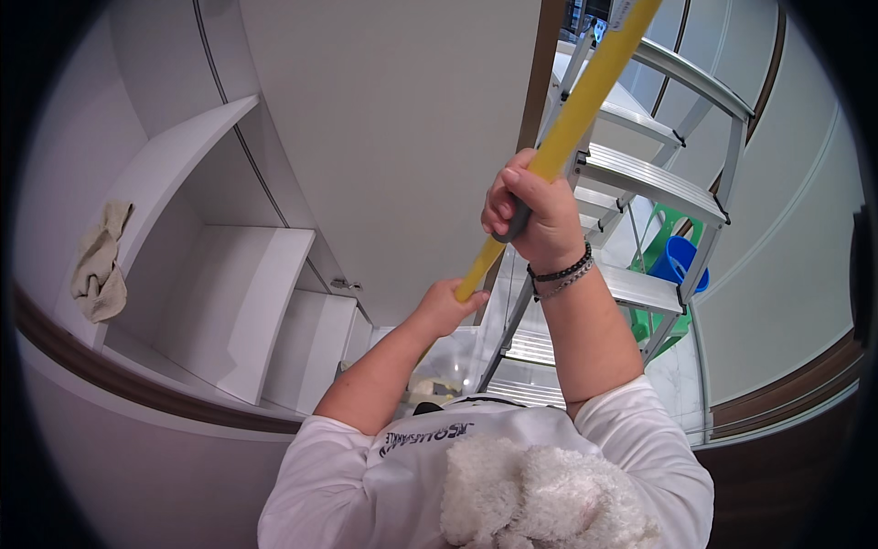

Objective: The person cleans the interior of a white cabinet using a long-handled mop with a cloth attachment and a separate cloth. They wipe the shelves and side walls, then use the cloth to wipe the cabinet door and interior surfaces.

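Both my hands grip a long yellow pole [588,96]. It slants from low at the centre up past the frame's top right edge. My left hand [442,307] is wrapped around the lower part. Higher up, my right hand [538,213] clasps the pole at a dark grey sleeve [513,223], fingers curled around it. The far end of the pole is out of view. A fluffy off-white cloth [542,494] lies against the shoulder of my white shirt.
An aluminium stepladder [651,182] stands close on my right. Behind it a blue bucket [675,261] rests on a green plastic stool [648,326]. To the left is a white cabinet with shelves [274,274]; a beige cloth [101,271] hangs over one shelf's edge. A large door panel [405,137] is ahead.
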A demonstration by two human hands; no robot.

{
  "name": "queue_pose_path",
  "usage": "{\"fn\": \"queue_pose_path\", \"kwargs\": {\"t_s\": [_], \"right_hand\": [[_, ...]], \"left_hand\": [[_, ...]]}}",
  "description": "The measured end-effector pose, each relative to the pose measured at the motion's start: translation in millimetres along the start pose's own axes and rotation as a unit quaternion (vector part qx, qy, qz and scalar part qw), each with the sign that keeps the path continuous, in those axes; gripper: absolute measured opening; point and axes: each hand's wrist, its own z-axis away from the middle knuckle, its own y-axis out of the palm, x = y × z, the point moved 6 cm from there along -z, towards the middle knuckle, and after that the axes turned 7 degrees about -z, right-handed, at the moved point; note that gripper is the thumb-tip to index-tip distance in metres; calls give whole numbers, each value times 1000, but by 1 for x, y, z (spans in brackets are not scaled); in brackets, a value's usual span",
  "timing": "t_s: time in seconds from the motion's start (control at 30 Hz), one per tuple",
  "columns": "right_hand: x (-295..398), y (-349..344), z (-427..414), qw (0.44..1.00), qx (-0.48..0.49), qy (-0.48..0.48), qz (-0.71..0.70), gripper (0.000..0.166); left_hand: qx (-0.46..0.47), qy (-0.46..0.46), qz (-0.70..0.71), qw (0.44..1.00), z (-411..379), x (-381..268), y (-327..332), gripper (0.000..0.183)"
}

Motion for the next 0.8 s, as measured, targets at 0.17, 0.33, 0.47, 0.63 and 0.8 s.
{"fn": "queue_pose_path", "kwargs": {"t_s": [0.17,0.33,0.47,0.63,0.8], "right_hand": [[0,-5,1,993,-88,-46,62,17],[9,5,-3,974,-134,-130,124,16],[6,15,3,974,-130,-134,129,15],[9,31,1,997,50,-42,28,16],[10,62,3,907,418,14,-51,30]], "left_hand": [[-150,10,-69,986,-10,8,-3,24],[-150,72,-37,985,-16,-3,-17,23],[-140,91,-39,985,-9,-5,-21,23],[24,107,-21,994,0,-10,-24,20],[298,155,20,942,12,-24,-14,21]]}}
